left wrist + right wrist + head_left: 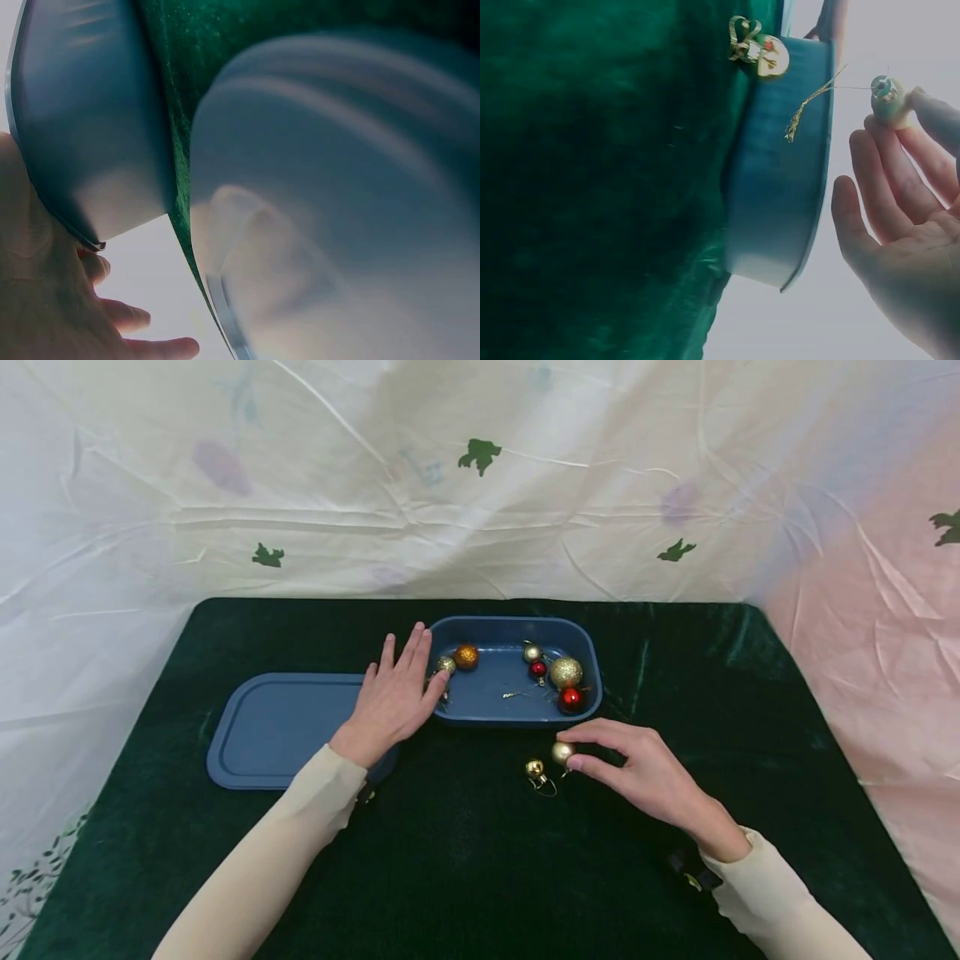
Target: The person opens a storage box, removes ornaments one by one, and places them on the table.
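My right hand (637, 768) pinches a small matte gold Christmas bauble (562, 752) between thumb and fingertips, just in front of the blue box (480, 721). In the right wrist view its gold string (804, 112) dangles from the cap. A shiny gold bauble (535, 768) with a string loop lies on the green cloth to the left of that hand. My left hand (393, 693), fingers straight, rests at the left rim of the box. Inside the box, red baubles (571, 699), a glittery gold one (566, 672), an orange one (466, 657) and several others lie at both ends.
A blue lid (292, 727) lies flat on the table left of the box, partly under the left forearm. Dark green velvet cloth (465, 860) covers the table. Behind it hangs a pale curtain (420, 510) with green leaf shapes.
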Demonstrator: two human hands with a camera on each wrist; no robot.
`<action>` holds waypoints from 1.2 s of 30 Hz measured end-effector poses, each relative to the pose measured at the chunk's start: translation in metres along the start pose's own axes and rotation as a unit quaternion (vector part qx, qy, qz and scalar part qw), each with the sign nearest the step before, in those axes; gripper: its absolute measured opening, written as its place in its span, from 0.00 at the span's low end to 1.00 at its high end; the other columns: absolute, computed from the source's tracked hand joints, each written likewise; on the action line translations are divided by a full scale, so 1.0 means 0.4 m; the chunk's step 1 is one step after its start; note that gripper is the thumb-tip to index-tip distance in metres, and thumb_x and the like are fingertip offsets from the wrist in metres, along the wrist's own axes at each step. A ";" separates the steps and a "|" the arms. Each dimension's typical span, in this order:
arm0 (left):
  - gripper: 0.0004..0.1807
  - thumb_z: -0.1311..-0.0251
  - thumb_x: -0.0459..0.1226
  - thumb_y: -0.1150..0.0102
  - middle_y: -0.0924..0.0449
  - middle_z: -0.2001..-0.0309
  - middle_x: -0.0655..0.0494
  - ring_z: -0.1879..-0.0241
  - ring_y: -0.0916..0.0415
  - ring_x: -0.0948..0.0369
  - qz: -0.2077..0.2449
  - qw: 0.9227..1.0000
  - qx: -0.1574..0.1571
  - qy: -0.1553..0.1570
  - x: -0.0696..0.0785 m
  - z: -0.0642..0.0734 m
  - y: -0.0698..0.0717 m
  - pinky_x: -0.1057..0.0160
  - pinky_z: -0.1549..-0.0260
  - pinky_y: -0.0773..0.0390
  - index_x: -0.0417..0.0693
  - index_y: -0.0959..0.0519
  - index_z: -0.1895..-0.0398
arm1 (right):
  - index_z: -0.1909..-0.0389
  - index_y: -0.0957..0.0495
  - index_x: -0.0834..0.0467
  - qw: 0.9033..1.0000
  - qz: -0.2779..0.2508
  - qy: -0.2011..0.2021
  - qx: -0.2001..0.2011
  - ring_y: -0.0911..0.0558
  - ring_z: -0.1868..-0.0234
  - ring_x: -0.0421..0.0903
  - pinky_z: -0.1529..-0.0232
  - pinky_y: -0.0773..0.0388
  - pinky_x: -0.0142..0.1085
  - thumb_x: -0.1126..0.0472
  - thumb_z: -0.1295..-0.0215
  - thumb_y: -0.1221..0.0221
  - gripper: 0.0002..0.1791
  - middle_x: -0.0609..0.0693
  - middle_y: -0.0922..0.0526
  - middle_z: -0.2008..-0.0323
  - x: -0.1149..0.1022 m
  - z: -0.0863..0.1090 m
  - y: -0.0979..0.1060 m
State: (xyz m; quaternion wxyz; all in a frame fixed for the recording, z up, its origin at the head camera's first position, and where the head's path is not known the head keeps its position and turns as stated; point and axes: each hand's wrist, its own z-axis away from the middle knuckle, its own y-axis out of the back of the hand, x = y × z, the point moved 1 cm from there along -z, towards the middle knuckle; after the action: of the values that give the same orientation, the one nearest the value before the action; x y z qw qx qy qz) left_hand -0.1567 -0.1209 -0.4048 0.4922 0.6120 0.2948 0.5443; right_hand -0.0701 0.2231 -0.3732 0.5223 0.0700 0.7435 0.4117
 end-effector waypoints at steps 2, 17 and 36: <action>0.43 0.22 0.62 0.73 0.69 0.15 0.52 0.19 0.70 0.38 0.001 1.000 0.000 0.000 -0.001 0.000 -0.001 0.28 0.29 0.53 0.50 0.63 0.14 | 0.40 0.18 0.47 1.000 -0.002 -0.003 -0.002 0.18 0.43 0.39 0.46 0.18 0.50 0.59 0.28 0.35 0.18 0.39 0.15 0.44 0.005 0.009 -0.006; 0.43 0.22 0.62 0.72 0.73 0.15 0.55 0.19 0.71 0.39 0.006 1.000 -0.002 0.005 0.003 0.002 0.004 0.28 0.28 0.53 0.51 0.63 0.14 | 0.40 0.18 0.47 0.999 -0.015 -0.022 -0.020 0.16 0.44 0.42 0.46 0.18 0.50 0.56 0.28 0.36 0.17 0.40 0.15 0.45 0.053 0.020 -0.031; 0.42 0.21 0.62 0.73 0.72 0.16 0.55 0.19 0.70 0.38 0.004 1.000 -0.002 0.001 0.002 0.000 0.003 0.28 0.29 0.52 0.50 0.62 0.14 | 0.41 0.17 0.54 0.998 -0.009 -0.025 -0.057 0.16 0.52 0.36 0.55 0.17 0.36 0.59 0.30 0.34 0.18 0.42 0.13 0.48 0.084 -0.021 -0.055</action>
State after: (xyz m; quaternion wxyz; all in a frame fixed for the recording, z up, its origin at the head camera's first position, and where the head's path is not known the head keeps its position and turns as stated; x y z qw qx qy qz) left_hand -0.1567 -0.1207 -0.4036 0.4911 0.6114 0.2920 0.5475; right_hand -0.0849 0.2223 -0.4113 0.5472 0.0439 0.7062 0.4470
